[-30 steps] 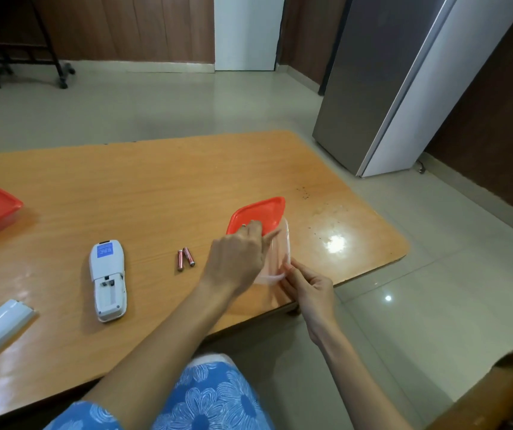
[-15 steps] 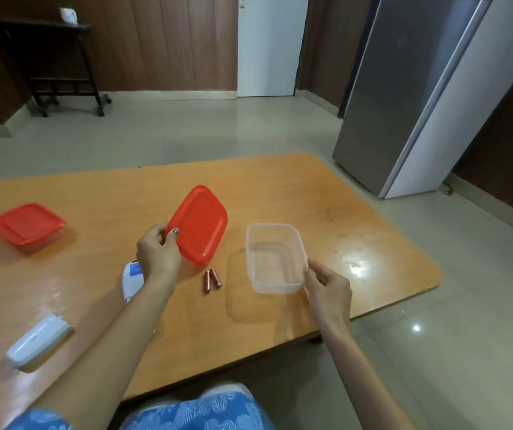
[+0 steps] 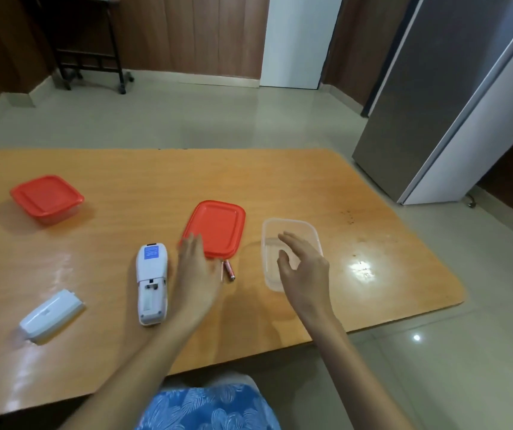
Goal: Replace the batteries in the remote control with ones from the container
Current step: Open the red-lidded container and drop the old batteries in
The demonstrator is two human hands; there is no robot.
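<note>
A white remote control (image 3: 152, 283) lies face down on the wooden table (image 3: 280, 181), its battery bay uncovered. Its white back cover (image 3: 51, 315) lies apart at the left. Two small reddish batteries (image 3: 228, 270) rest between the remote and a clear open container (image 3: 290, 228). The container's red lid (image 3: 218, 228) lies flat on the table. My left hand (image 3: 197, 274) hovers open between the remote and the batteries, its fingertips at the lid's near corner. My right hand (image 3: 303, 266) hangs open over the clear container and hides part of it.
A second container with a red lid (image 3: 47, 198) stands shut at the far left. The table's near edge runs just in front of me, its right edge ends past a light glare. A grey fridge (image 3: 441, 97) stands at the right, a dark trolley (image 3: 90, 48) at the back.
My left hand has set the red lid down flat on the table and let go. My right hand has released the clear container's rim and risen over it. The view shifted left.
</note>
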